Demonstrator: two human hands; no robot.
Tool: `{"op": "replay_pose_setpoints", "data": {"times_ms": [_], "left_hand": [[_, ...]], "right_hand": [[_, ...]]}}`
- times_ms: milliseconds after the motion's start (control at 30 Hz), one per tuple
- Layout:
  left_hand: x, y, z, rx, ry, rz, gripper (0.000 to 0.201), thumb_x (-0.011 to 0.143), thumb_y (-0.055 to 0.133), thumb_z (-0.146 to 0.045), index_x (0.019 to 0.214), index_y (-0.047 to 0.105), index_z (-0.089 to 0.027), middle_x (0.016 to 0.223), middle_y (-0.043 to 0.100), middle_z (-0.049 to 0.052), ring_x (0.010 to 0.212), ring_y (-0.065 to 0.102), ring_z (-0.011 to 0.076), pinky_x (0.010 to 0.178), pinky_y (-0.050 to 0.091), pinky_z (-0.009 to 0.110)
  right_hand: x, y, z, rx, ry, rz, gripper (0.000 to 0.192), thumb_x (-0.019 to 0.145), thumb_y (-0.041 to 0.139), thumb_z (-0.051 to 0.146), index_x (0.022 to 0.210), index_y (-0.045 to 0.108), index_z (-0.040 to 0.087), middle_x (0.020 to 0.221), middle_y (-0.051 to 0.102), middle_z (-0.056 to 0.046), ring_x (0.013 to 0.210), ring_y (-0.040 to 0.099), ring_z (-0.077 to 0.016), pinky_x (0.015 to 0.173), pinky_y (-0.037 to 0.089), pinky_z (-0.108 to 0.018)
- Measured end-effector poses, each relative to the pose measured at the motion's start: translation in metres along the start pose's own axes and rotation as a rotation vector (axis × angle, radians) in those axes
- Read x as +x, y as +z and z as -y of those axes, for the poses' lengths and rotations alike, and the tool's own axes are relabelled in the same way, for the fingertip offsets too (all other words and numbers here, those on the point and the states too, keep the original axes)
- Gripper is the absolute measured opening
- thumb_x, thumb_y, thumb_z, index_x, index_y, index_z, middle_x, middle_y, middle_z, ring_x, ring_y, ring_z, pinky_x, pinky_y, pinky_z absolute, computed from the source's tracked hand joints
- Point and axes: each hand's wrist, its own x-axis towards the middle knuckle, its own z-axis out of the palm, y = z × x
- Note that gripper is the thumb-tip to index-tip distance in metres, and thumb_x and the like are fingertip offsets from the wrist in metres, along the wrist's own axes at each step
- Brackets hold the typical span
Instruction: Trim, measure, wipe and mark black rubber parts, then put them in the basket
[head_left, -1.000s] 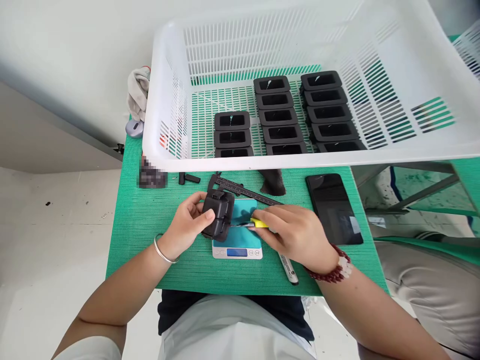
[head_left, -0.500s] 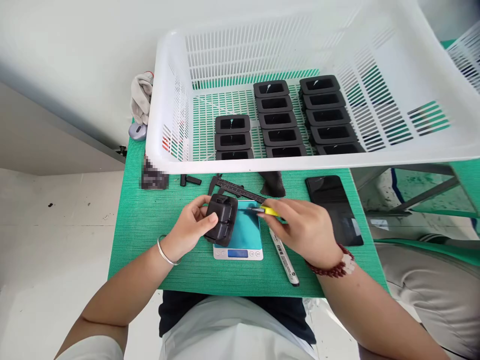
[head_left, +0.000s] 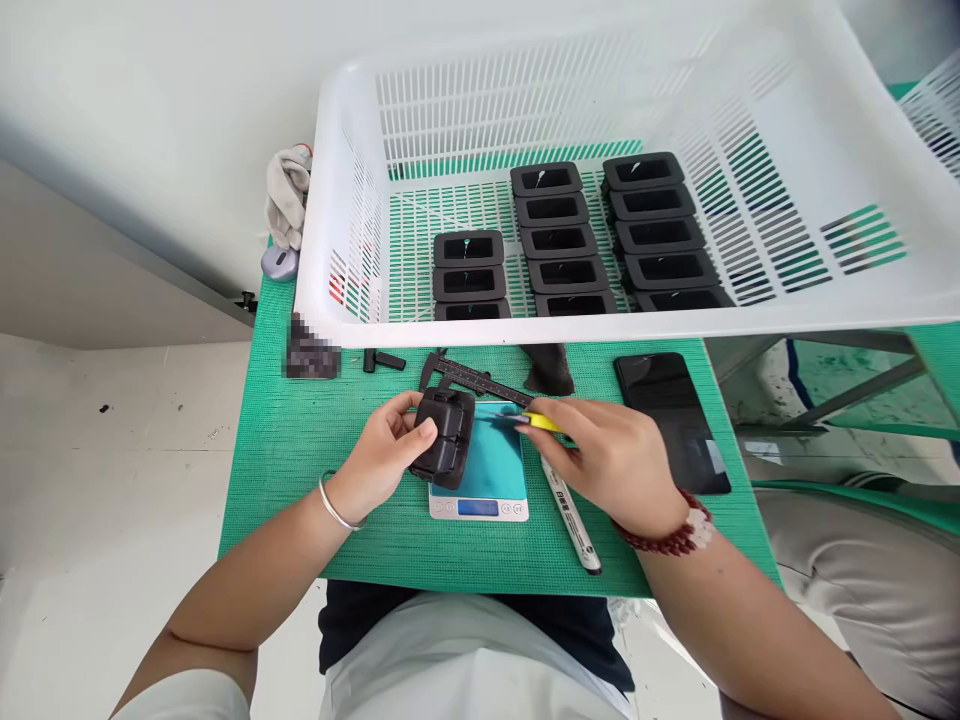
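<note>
My left hand (head_left: 379,455) grips a black plastic part (head_left: 444,436) and holds it over the left side of a small digital scale (head_left: 487,480) with a teal top. My right hand (head_left: 611,460) holds a small yellow-handled tool (head_left: 538,421) whose tip points left toward the part, a short way from it. A white marker pen (head_left: 571,516) lies on the green mat under my right hand. A black caliper (head_left: 480,380) lies just behind the scale.
A large white slotted basket (head_left: 525,328) stands behind, holding three rows of black rectangular parts (head_left: 562,240). A black phone (head_left: 671,420) lies right of the scale. A dark piece (head_left: 551,368), a small black clip (head_left: 384,360) and a grey cloth (head_left: 289,195) sit around the green mat (head_left: 300,440).
My right hand has drawn the yellow tool away from the black part, up and to the right. The left hand still holds the part over the scale.
</note>
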Motion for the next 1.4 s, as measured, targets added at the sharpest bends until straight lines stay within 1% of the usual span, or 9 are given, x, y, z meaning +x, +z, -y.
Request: {"op": "replay_pose_setpoints", "data": {"times_ms": [67, 233, 467, 667, 900, 967, 1067, 1167, 1400], "left_hand": [[0.000, 0.000, 0.000, 0.000, 0.004, 0.004, 0.054, 0.060, 0.084, -0.057, 0.087, 0.061, -0.016, 0.072, 0.066, 0.000, 0.060, 0.061, 0.0115, 0.055, 0.053, 0.023], [0.001, -0.003, -0.002, 0.011, 0.052, -0.016, 0.052, 0.066, 0.081, -0.057, 0.094, 0.063, -0.017, 0.070, 0.066, 0.000, 0.061, 0.063, 0.0133, 0.058, 0.053, 0.024], [0.000, 0.000, -0.002, -0.014, -0.049, 0.052, 0.055, 0.058, 0.085, -0.057, 0.087, 0.064, -0.016, 0.071, 0.066, 0.000, 0.058, 0.061, 0.0117, 0.053, 0.049, 0.022], [0.002, -0.004, -0.003, -0.035, 0.007, -0.009, 0.052, 0.063, 0.083, -0.056, 0.092, 0.066, -0.016, 0.071, 0.065, 0.000, 0.061, 0.060, 0.0112, 0.056, 0.050, 0.022], [0.001, -0.005, -0.002, 0.003, -0.025, 0.116, 0.056, 0.059, 0.086, -0.055, 0.093, 0.065, -0.016, 0.075, 0.068, 0.002, 0.061, 0.064, 0.0125, 0.054, 0.052, 0.022], [0.002, -0.006, -0.002, 0.003, 0.001, 0.075, 0.057, 0.059, 0.086, -0.054, 0.095, 0.064, -0.016, 0.075, 0.068, 0.001, 0.061, 0.064, 0.0123, 0.055, 0.053, 0.022], [0.005, -0.007, -0.002, 0.009, 0.041, -0.020, 0.052, 0.065, 0.083, -0.054, 0.093, 0.062, -0.016, 0.071, 0.067, 0.000, 0.061, 0.063, 0.0119, 0.057, 0.053, 0.022], [0.007, -0.008, -0.002, 0.015, 0.053, -0.034, 0.050, 0.069, 0.079, -0.056, 0.093, 0.061, -0.016, 0.069, 0.067, 0.001, 0.060, 0.063, 0.0126, 0.056, 0.052, 0.022], [0.004, -0.007, -0.003, -0.010, 0.065, -0.023, 0.051, 0.065, 0.083, -0.053, 0.094, 0.063, -0.016, 0.070, 0.068, 0.000, 0.060, 0.064, 0.0123, 0.056, 0.053, 0.022]], "right_hand": [[0.000, -0.002, -0.001, -0.007, 0.023, -0.026, 0.012, 0.093, 0.060, 0.028, 0.092, 0.064, 0.017, 0.067, 0.068, -0.001, 0.055, 0.059, -0.0118, 0.051, 0.039, -0.026], [-0.002, 0.000, 0.006, 0.140, -0.182, 0.067, 0.016, 0.095, 0.056, 0.031, 0.095, 0.065, 0.017, 0.073, 0.070, -0.003, 0.061, 0.062, -0.0125, 0.056, 0.043, -0.026], [0.000, -0.002, 0.000, -0.002, 0.034, -0.012, 0.015, 0.094, 0.059, 0.030, 0.091, 0.063, 0.017, 0.067, 0.069, -0.001, 0.054, 0.058, -0.0118, 0.050, 0.039, -0.025], [0.000, -0.001, 0.006, 0.168, -0.184, 0.061, 0.021, 0.098, 0.052, 0.033, 0.093, 0.062, 0.016, 0.070, 0.068, -0.002, 0.056, 0.059, -0.0116, 0.052, 0.040, -0.026], [0.000, -0.001, 0.000, -0.007, 0.048, -0.038, 0.014, 0.093, 0.061, 0.030, 0.090, 0.062, 0.016, 0.065, 0.067, 0.000, 0.053, 0.057, -0.0116, 0.050, 0.037, -0.026], [0.000, -0.002, 0.002, 0.043, 0.023, -0.029, 0.013, 0.093, 0.061, 0.029, 0.091, 0.062, 0.017, 0.067, 0.068, 0.000, 0.055, 0.058, -0.0116, 0.052, 0.038, -0.026], [-0.003, 0.001, 0.009, 0.154, -0.133, 0.031, 0.016, 0.096, 0.056, 0.032, 0.095, 0.061, 0.016, 0.070, 0.068, -0.001, 0.057, 0.058, -0.0117, 0.053, 0.037, -0.027], [-0.004, 0.006, 0.013, 0.168, -0.228, 0.078, 0.020, 0.098, 0.051, 0.034, 0.095, 0.060, 0.016, 0.069, 0.066, -0.001, 0.056, 0.055, -0.0117, 0.051, 0.033, -0.028], [-0.003, 0.005, 0.007, 0.157, -0.125, 0.081, 0.018, 0.097, 0.055, 0.032, 0.093, 0.061, 0.016, 0.067, 0.067, -0.001, 0.055, 0.057, -0.0113, 0.051, 0.034, -0.026]]}}
